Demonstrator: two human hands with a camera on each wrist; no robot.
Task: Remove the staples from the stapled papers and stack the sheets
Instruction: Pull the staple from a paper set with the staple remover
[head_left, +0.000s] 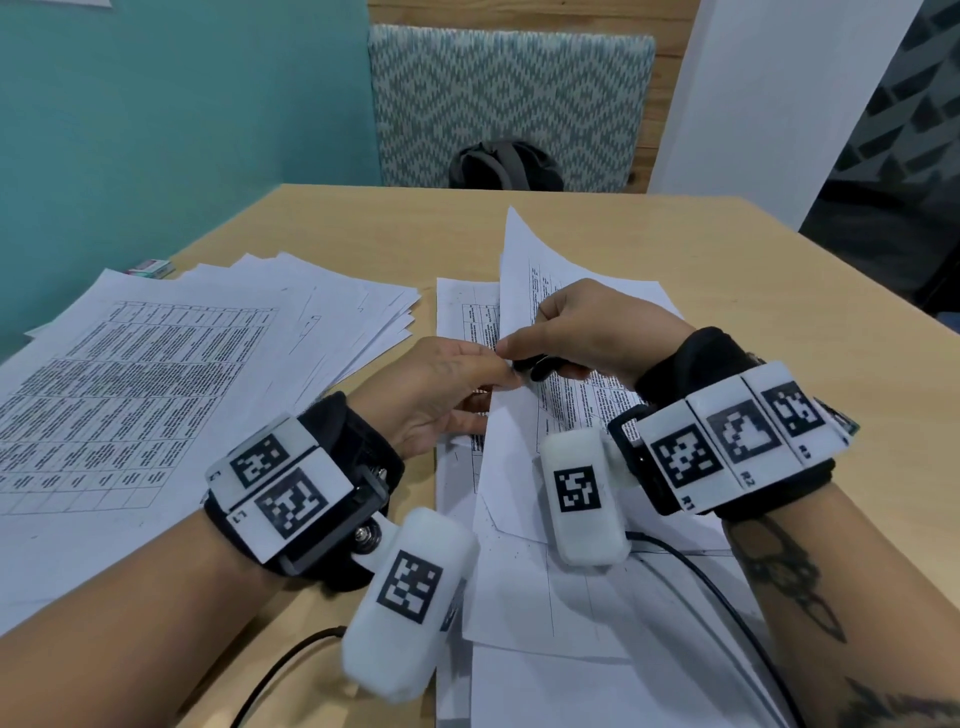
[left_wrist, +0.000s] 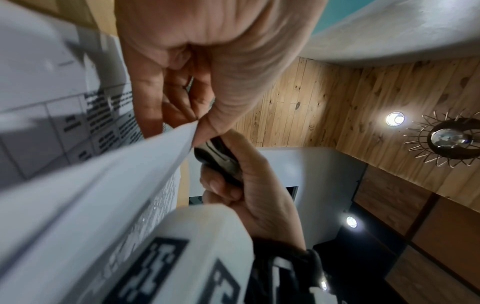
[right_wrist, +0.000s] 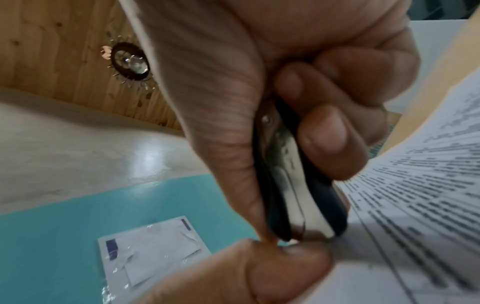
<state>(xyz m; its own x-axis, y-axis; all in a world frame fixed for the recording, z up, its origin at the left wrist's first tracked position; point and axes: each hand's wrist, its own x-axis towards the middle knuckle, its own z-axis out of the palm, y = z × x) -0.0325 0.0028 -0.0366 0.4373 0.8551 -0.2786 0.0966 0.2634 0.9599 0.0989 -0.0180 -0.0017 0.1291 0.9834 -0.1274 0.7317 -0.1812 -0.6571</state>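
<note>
— Where is the stapled set now?

— It is lifted above the tabletop (head_left: 727, 249). The left hand (head_left: 436, 384) pinches the corner of the stapled papers (head_left: 524, 270), and the right hand (head_left: 587, 332) is closed around the black staple remover (right_wrist: 298, 185), with its tip at that corner.

— How to do this step well?

— I think the left hand should keep the corner tight and flat, so the remover slides under the staple without tearing. Then pull straight. The loose sheets (head_left: 156, 374) wait on the left for stacking.
</note>
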